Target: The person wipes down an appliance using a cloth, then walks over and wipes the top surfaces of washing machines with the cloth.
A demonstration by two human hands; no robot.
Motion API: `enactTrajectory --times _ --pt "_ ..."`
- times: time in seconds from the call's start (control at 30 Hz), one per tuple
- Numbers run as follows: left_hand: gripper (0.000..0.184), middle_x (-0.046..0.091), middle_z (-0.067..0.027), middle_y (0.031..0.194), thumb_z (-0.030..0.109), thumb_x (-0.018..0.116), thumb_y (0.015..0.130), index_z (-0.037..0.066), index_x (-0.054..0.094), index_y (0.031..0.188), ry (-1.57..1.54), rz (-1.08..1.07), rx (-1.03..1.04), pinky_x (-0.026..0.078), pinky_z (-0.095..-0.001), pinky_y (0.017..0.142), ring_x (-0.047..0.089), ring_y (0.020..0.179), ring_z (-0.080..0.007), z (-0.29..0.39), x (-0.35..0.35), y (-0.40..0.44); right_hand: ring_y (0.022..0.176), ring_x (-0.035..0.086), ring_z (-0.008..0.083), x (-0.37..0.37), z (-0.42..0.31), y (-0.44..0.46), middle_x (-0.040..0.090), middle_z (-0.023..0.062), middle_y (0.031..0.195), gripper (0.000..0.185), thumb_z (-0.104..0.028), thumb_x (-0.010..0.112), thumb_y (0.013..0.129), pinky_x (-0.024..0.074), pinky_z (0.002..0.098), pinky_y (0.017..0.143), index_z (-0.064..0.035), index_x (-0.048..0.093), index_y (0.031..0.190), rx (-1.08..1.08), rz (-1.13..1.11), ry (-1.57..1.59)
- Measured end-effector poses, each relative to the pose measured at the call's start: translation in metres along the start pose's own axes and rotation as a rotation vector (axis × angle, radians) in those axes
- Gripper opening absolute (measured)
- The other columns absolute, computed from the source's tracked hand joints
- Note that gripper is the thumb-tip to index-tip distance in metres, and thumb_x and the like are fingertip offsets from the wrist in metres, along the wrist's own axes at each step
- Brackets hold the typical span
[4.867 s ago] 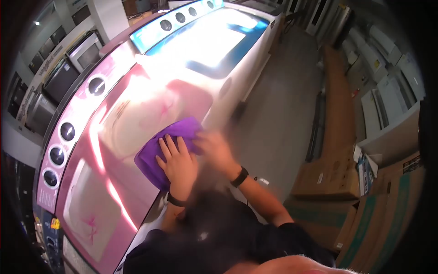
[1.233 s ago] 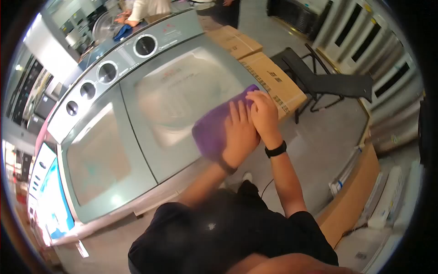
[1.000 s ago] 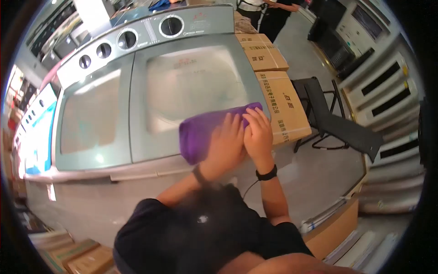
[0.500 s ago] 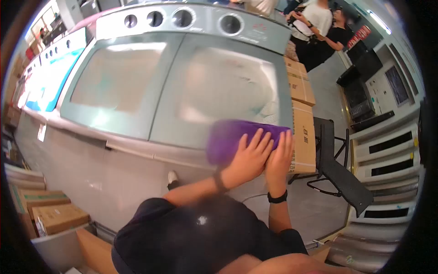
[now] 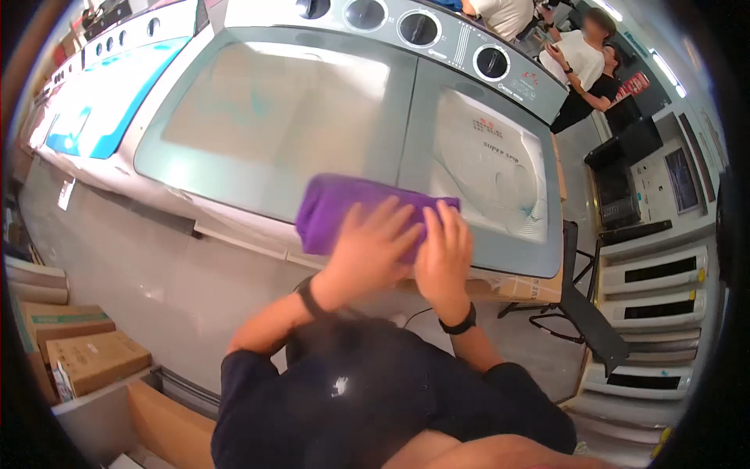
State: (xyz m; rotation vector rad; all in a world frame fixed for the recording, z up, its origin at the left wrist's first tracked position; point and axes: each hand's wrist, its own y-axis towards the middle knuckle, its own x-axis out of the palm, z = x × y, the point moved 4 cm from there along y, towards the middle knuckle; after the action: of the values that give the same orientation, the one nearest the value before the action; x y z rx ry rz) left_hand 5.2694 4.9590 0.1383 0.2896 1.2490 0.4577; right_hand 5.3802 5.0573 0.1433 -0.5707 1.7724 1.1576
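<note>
A folded purple cloth [image 5: 328, 211] lies against the front part of the washing machine's glossy grey-green top [image 5: 422, 133], across the line between its two lids. My left hand [image 5: 373, 242] is on the middle of the cloth, fingers spread over it and slightly blurred. Close beside it, my right hand [image 5: 444, 254] holds the cloth's right end, with fingertips at its upper edge. Both palms face down, and their undersides are hidden. Through the right lid's clear window [image 5: 500, 168], printed lettering and a round tub show.
Control knobs [image 5: 418, 30] line the machine's back panel. Another washing machine with blue film [image 5: 125, 117] stands at left. Cardboard boxes [image 5: 98, 359] sit at lower left. A black folding chair [image 5: 590, 324] and stacked white appliances [image 5: 656, 281] are at right. People [image 5: 578, 59] stand behind.
Both hands and the purple cloth have moved left over the machine's top, from the right lid to the line between the lids. The camera view has shifted too.
</note>
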Motion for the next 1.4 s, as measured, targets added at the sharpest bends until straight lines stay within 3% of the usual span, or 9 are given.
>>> enactTrajectory --times 0.23,0.57,0.83,1.07,1.17,1.23,1.27,1.3,1.4 --pt "0.066 0.051 -0.0099 0.151 0.037 0.077 0.075 0.02 0.063 0.137 0.104 0.045 -0.233 0.033 -0.0635 0.107 0.042 0.144 -0.0323 -0.052 -0.033 -0.048 0.126 0.051 0.0425 0.038 -0.072 0.045 0.055 0.0206 0.138 0.045 -0.008 0.063 0.083 0.0438 0.0538 0.103 -0.0026 0.061 0.128 -0.165 0.081 0.158" --pt "0.071 0.046 -0.0145 0.15 0.036 0.077 0.075 0.022 0.056 0.142 -0.042 -0.034 0.053 0.035 -0.0681 0.103 0.036 0.145 -0.0371 0.01 0.011 0.008 0.127 0.053 0.0436 -0.024 0.027 -0.022 0.056 0.0219 0.14 0.044 -0.005 0.058 0.089 0.0434 0.0501 0.106 -0.0038 0.062 0.132 0.228 0.011 0.178" --pt "0.057 0.054 -0.0102 0.145 0.034 0.071 0.082 0.019 0.061 0.136 -0.059 0.038 -0.002 0.032 -0.0707 0.105 0.044 0.141 -0.0328 -0.003 0.002 -0.005 0.138 0.046 0.0403 0.008 -0.013 -0.009 0.053 0.0244 0.144 0.052 -0.011 0.057 0.089 0.037 0.0528 0.112 0.0008 0.052 0.139 0.177 0.02 -0.248" --pt "0.051 0.052 -0.0074 0.15 0.035 0.073 0.084 0.018 0.065 0.131 0.039 0.074 -0.264 0.027 -0.0689 0.11 0.042 0.144 -0.0305 -0.052 -0.036 -0.045 0.126 0.055 0.0415 0.016 -0.067 0.041 0.06 0.0259 0.132 0.052 0.0 0.058 0.087 0.0447 0.0484 0.106 0.005 0.051 0.138 0.072 0.054 0.288" --pt "0.051 0.051 -0.0073 0.151 0.036 0.072 0.084 0.019 0.065 0.132 0.101 0.089 -0.277 0.024 -0.0669 0.111 0.041 0.145 -0.0301 -0.046 -0.031 -0.044 0.124 0.059 0.0346 0.002 -0.052 0.04 0.064 0.0232 0.127 0.047 -0.005 0.06 0.089 0.0419 0.0447 0.109 0.006 0.054 0.134 -0.036 -0.012 0.377" --pt "0.053 0.051 -0.009 0.15 0.038 0.071 0.084 0.02 0.064 0.134 0.099 0.037 -0.256 0.028 -0.0705 0.108 0.04 0.145 -0.0323 -0.039 -0.029 -0.036 0.133 0.055 0.0267 -0.04 -0.042 0.033 0.062 0.019 0.135 0.042 -0.004 0.059 0.093 0.0392 0.0393 0.114 0.0065 0.055 0.134 0.237 -0.122 0.934" --pt "0.053 0.051 -0.0096 0.15 0.039 0.071 0.085 0.021 0.064 0.134 0.1 0.007 -0.254 0.03 -0.0721 0.106 0.039 0.145 -0.0332 -0.036 -0.028 -0.028 0.139 0.049 0.0249 -0.071 -0.038 0.031 0.056 0.0172 0.144 0.045 -0.001 0.058 0.094 0.0352 0.0399 0.118 0.0054 0.052 0.138 0.163 -0.058 1.064" --pt "0.053 0.051 -0.0103 0.149 0.039 0.069 0.086 0.02 0.063 0.135 0.077 -0.017 -0.211 0.031 -0.0733 0.105 0.039 0.145 -0.0341 -0.032 -0.021 -0.016 0.141 0.046 0.0361 -0.105 -0.038 0.025 0.051 0.0237 0.147 0.052 -0.002 0.058 0.094 0.0345 0.0489 0.117 0.0017 0.047 0.145 0.034 0.16 1.122" --pt "0.051 0.051 -0.0118 0.149 0.04 0.065 0.089 0.018 0.063 0.135 0.039 -0.041 -0.035 0.033 -0.0742 0.103 0.039 0.144 -0.0355 -0.008 0.01 0.01 0.14 0.046 0.0365 -0.208 -0.041 0.013 0.05 0.0239 0.147 0.051 -0.003 0.058 0.094 0.0343 0.0498 0.117 0.0016 0.047 0.144 -0.387 0.716 0.926"
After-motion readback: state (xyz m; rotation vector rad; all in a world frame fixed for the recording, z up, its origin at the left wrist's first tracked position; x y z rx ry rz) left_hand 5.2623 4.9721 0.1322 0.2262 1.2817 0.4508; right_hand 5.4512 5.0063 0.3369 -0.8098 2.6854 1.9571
